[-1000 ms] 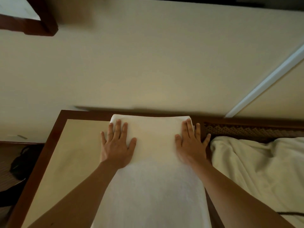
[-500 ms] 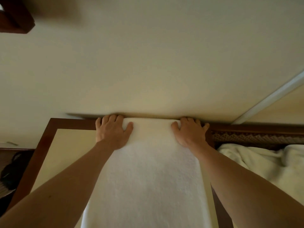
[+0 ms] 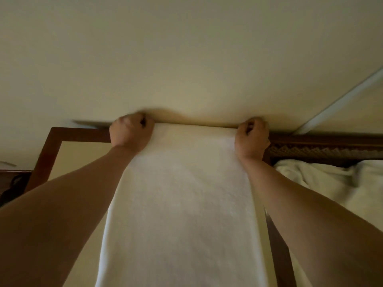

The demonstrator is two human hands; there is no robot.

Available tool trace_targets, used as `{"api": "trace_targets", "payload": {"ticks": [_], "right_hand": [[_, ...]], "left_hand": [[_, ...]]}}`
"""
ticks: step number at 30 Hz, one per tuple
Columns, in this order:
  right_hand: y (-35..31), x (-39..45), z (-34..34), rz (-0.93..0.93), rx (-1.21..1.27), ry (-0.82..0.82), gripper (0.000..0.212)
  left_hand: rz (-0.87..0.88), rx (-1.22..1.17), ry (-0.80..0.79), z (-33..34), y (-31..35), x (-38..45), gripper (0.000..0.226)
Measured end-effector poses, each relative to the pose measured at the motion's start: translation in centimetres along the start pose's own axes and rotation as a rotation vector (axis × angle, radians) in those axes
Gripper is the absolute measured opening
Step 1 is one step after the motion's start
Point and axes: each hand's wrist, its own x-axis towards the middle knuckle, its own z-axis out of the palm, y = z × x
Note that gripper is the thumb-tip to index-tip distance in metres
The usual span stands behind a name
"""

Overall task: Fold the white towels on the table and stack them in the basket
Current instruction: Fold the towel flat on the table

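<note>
White towel (image 3: 182, 204) spread lengthwise down frame centre on table (image 3: 78, 154); far corners gripped by left hand (image 3: 129, 131) and right hand (image 3: 251, 137), fingers curled. Soft, light, floppy; best taken at corners.

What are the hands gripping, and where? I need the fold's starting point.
Both hands, left hand and right hand, grip the white towel at its two far corners, by the wall.
</note>
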Motion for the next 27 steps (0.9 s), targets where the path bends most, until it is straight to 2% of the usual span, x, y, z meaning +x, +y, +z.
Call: {"api": "trace_targets", "payload": {"ticks": [2, 3, 4, 6, 9, 12, 17, 23, 25, 27], "right_hand": [[-0.1, 0.1, -0.9, 0.033, 0.141, -0.017, 0.023], [0.0, -0.5, -1.6, -0.010, 0.137, -0.023, 0.026], [0.2, -1.5, -2.3, -0.084, 0.080, -0.039, 0.025], [0.6, -5.1, -4.1, -0.234, -0.124, -0.154, 0.028], [1.6, -12.4, -7.2, -0.441, -0.356, -0.430, 0.055], [4.0, -18.4, -10.1, -0.541, -0.474, -0.635, 0.066], [7.2, -22.5, -14.3, -0.458, -0.568, -0.667, 0.067], [11.2, -27.2, -20.4, -0.365, -0.603, -0.701, 0.065], [12.4, -28.7, -22.1, -0.276, -0.580, -0.681, 0.064], [13.1, -30.4, -23.9, -0.222, -0.509, -0.593, 0.057]], "left_hand": [[0.108, -0.059, 0.226, -0.1, -1.1, -1.4, 0.023], [0.132, -0.078, 0.281, -0.2, -1.5, -2.7, 0.019], [0.149, -0.090, 0.254, -0.2, -1.8, -4.2, 0.021], [0.200, -0.104, 0.094, -0.6, -1.6, -8.6, 0.035], [0.248, -0.040, -0.235, -1.6, -0.5, -16.6, 0.057], [0.188, 0.007, -0.332, -2.5, -0.3, -23.5, 0.066], [0.091, 0.090, -0.362, -5.2, -1.7, -31.9, 0.065], [-0.086, -0.011, -0.377, -8.9, -3.8, -41.8, 0.066], [-0.154, -0.120, -0.291, -10.2, -4.2, -44.9, 0.055], [-0.265, -0.241, -0.117, -11.7, -4.0, -47.8, 0.034]]}}
